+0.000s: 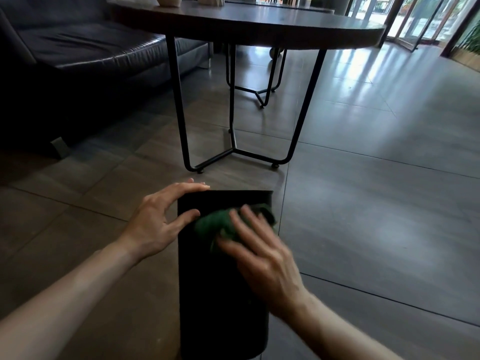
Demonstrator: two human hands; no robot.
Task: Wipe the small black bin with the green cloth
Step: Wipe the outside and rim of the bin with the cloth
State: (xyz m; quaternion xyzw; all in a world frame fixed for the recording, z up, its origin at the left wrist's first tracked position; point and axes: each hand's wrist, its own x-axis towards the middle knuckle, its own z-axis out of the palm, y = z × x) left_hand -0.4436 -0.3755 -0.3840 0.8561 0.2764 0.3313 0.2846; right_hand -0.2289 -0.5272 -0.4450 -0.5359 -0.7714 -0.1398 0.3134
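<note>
The small black bin (220, 287) lies on its side on the tiled floor, low in the middle of the view. My left hand (158, 219) grips its far left corner, fingers over the edge and thumb on the upper face. A bunched green cloth (220, 222) rests on the bin's upper face near the far end. My right hand (259, 253) presses down on the cloth with spread fingers and looks blurred. The cloth's near part is hidden under that hand.
A round dark table (246, 24) on thin black metal legs (235, 149) stands just beyond the bin. A dark leather sofa (78, 55) fills the left. Grey floor tiles (376, 203) stretch to the right toward glass doors (426, 16).
</note>
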